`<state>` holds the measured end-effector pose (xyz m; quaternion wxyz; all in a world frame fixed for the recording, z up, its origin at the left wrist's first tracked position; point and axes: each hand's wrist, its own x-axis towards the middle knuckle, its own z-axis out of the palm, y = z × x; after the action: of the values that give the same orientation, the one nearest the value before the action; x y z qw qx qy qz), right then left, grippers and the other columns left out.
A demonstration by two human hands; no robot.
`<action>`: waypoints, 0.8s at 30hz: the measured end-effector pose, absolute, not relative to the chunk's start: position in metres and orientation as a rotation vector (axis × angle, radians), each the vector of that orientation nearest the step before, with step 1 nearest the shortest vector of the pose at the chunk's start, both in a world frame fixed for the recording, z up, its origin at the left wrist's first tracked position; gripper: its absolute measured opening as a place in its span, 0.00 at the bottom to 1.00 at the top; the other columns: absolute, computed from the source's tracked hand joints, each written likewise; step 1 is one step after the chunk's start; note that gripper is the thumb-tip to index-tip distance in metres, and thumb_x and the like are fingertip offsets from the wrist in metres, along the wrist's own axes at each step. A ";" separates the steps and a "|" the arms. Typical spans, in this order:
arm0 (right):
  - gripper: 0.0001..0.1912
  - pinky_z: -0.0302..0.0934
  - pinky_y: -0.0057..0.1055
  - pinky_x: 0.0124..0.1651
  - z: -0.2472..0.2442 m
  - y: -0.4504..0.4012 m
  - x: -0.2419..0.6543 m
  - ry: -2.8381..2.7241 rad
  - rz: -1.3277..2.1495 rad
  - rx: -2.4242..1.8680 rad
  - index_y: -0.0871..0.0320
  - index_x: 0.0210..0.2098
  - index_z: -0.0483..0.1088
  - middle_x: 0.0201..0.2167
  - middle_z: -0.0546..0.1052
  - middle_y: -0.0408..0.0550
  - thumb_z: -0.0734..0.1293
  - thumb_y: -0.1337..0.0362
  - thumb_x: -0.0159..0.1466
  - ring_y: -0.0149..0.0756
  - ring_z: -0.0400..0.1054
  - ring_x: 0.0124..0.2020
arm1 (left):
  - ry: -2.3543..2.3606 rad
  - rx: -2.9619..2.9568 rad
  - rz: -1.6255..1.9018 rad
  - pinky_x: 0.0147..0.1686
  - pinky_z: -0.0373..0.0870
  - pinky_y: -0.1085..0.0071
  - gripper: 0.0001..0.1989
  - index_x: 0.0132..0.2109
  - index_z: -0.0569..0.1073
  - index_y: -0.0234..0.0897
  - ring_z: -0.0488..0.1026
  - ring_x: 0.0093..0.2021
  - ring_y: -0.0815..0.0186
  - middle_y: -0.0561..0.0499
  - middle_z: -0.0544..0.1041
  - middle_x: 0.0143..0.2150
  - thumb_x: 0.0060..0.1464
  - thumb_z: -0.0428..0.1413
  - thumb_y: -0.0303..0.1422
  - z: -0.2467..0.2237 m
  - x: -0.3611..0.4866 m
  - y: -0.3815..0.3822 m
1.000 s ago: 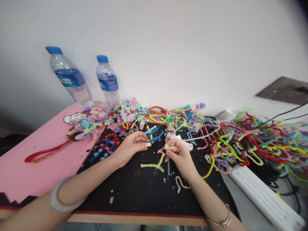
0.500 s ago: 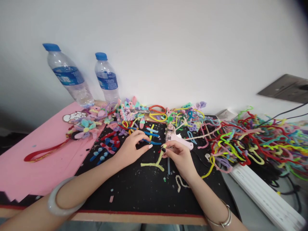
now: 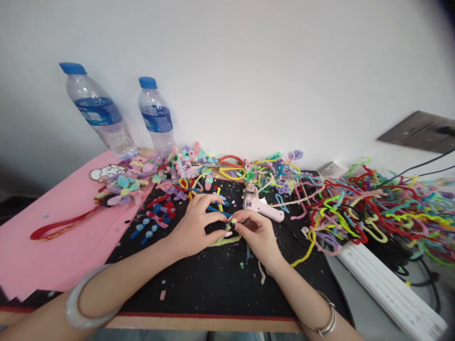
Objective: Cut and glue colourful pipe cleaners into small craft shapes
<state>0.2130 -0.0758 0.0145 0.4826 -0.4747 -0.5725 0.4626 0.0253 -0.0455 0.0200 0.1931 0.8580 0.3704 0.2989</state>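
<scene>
Over the black mat (image 3: 213, 289), my left hand (image 3: 197, 227) and my right hand (image 3: 256, 232) meet at the fingertips. Between them is the upper end of a pale yellow-green fuzzy stem (image 3: 227, 241), whose lower part is partly hidden by my fingers. My right thumb and fingers pinch this end. The thumb and index finger of my left hand close on it from the other side. Blue fuzzy stems and a yellow one (image 3: 220, 200) lie just behind my fingers. A pink glue gun (image 3: 265, 208) rests behind my right hand.
Red-handled scissors (image 3: 231, 162) lie among fuzzy-stem pieces at the back. Two bottles (image 3: 94, 111) (image 3: 156, 116) stand by the wall. Pink sheets (image 3: 71, 227) are at left. Tangled stems (image 3: 373, 203) and a white power strip (image 3: 391, 289) are at right.
My left hand has moved right to meet my right hand at the pale yellow-green stem. The view has shifted slightly.
</scene>
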 end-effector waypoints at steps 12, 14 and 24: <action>0.18 0.56 0.43 0.48 0.022 -0.065 0.251 -1.699 0.066 -1.621 0.57 0.42 0.65 0.41 0.70 0.52 0.59 0.75 0.52 0.46 0.62 0.45 | 1.316 2.217 0.936 0.40 0.66 0.64 0.09 0.29 0.70 0.38 0.71 0.36 0.61 0.49 0.75 0.32 0.57 0.50 0.31 0.019 0.021 -0.036; 0.22 0.55 0.45 0.48 0.019 -0.063 0.255 -1.753 0.010 -1.764 0.57 0.44 0.65 0.45 0.69 0.54 0.60 0.74 0.50 0.49 0.62 0.47 | 1.401 2.238 0.846 0.36 0.64 0.65 0.09 0.30 0.70 0.39 0.71 0.31 0.62 0.51 0.75 0.28 0.57 0.49 0.32 0.018 0.019 -0.035; 0.25 0.55 0.47 0.45 0.017 -0.060 0.262 -1.848 0.024 -2.082 0.54 0.49 0.66 0.45 0.72 0.52 0.62 0.69 0.51 0.51 0.64 0.47 | 1.251 2.041 1.063 0.32 0.65 0.70 0.10 0.29 0.67 0.37 0.67 0.30 0.67 0.50 0.68 0.34 0.58 0.50 0.33 0.019 0.017 -0.033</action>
<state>0.2615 -0.0601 0.0175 0.1780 -0.7359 -0.6532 0.0086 0.0174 -0.0328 0.0189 0.2583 0.7529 0.4613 0.3920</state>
